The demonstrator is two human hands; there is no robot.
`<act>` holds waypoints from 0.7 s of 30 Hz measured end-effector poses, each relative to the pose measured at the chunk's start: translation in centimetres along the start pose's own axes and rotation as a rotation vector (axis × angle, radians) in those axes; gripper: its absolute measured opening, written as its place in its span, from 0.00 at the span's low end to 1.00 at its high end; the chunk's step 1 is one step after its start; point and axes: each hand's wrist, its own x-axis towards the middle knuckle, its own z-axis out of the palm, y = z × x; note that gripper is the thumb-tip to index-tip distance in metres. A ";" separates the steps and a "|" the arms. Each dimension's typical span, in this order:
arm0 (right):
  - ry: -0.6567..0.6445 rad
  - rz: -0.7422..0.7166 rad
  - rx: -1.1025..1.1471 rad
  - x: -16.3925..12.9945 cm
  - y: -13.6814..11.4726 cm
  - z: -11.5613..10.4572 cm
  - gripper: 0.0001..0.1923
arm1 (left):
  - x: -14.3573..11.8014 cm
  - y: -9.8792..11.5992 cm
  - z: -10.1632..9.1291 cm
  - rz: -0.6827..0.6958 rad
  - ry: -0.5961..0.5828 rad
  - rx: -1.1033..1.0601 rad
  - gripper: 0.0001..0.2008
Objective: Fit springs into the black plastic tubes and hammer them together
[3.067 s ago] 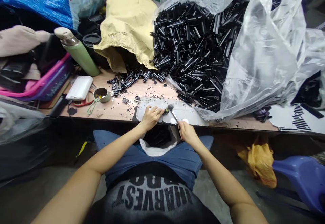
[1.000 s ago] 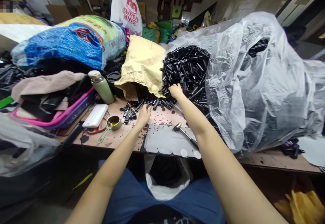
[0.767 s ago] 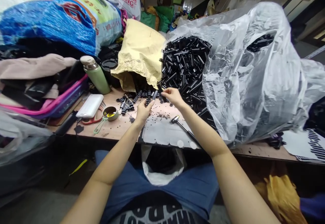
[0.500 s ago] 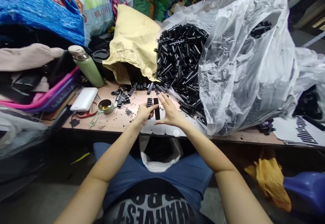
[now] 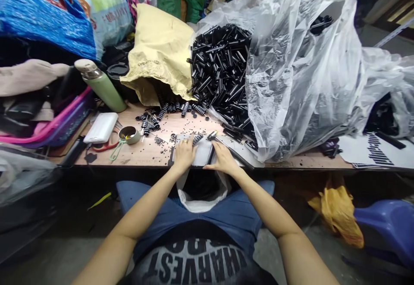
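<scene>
My left hand (image 5: 184,155) rests low over the pale work board at the table's front edge, fingers closed at the near end of a ribbed black piece (image 5: 198,138). To its right, my right hand (image 5: 224,159) has thumb and fingers on either side of a smooth black tube (image 5: 211,154), which lies slanted over the white sheet (image 5: 199,157). A small hammer (image 5: 237,156) with a metal head and a dark handle lies just beyond and right of my right hand. Tiny black bits are scattered beyond both hands.
Behind, a clear plastic bag (image 5: 300,73) spills many black tubes (image 5: 223,67). Ribbed pieces (image 5: 181,107) lie before a yellow sack (image 5: 161,48). Leftward are a small cup (image 5: 129,135), red scissors (image 5: 105,146), a white power bank (image 5: 101,128) and a green flask (image 5: 105,89). An open white bag (image 5: 190,205) hangs below the edge.
My left hand has lowered toward the board with the ribbed piece. The dark tube is now at my right hand, whose fingers have closed in. The hammer has come into sight.
</scene>
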 end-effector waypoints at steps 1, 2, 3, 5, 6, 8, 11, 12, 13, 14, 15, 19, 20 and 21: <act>0.005 0.006 0.016 -0.1 0.4 -0.3 0.59 | -0.8 -0.4 0.2 0.013 0.022 0.085 0.20; 0.014 0.014 0.031 -0.1 0.9 -0.6 0.59 | -1.5 -0.8 0.2 0.020 0.039 0.112 0.19; 0.028 0.029 0.041 -0.1 1.4 -1.0 0.59 | -2.1 -1.1 0.0 0.023 0.052 0.083 0.18; 0.054 0.058 0.046 -0.1 2.2 -1.6 0.56 | -2.8 -1.5 -0.8 0.021 0.070 -0.084 0.16; 0.058 0.067 0.041 -0.1 2.5 -1.8 0.55 | -2.8 -1.6 -1.2 0.011 0.078 -0.178 0.14; 0.037 0.065 0.026 0.0 2.7 -2.0 0.55 | -2.2 -1.4 -1.8 -0.010 0.093 -0.309 0.12; -0.016 0.033 -0.008 -0.2 2.0 -2.2 0.58 | -0.6 -0.5 -1.6 -0.029 0.086 -0.426 0.11; -0.020 0.021 -0.011 -0.3 1.6 -2.3 0.59 | -0.1 -0.1 -1.3 -0.055 0.070 -0.499 0.12; -0.018 0.003 -0.004 -0.5 1.2 -2.3 0.59 | 0.4 0.2 -0.9 -0.102 0.046 -0.600 0.14; -0.009 -0.016 0.017 -0.7 0.8 -2.4 0.59 | 0.8 0.6 -0.5 -0.171 0.017 -0.722 0.16; 0.002 -0.033 0.048 -0.9 0.5 -2.4 0.59 | 1.1 0.9 -0.2 -0.254 -0.015 -0.854 0.17; 0.035 -0.056 0.163 -1.3 -0.2 -2.2 0.58 | 2.2 2.1 0.4 -0.557 -0.091 -1.276 0.12; 0.035 -0.056 0.176 -1.2 -0.3 -2.0 0.58 | 2.4 2.3 0.3 -0.601 -0.102 -1.341 0.10; 0.035 -0.057 0.187 -1.1 -0.3 -1.8 0.59 | 2.6 2.5 0.1 -0.628 -0.115 -1.391 0.09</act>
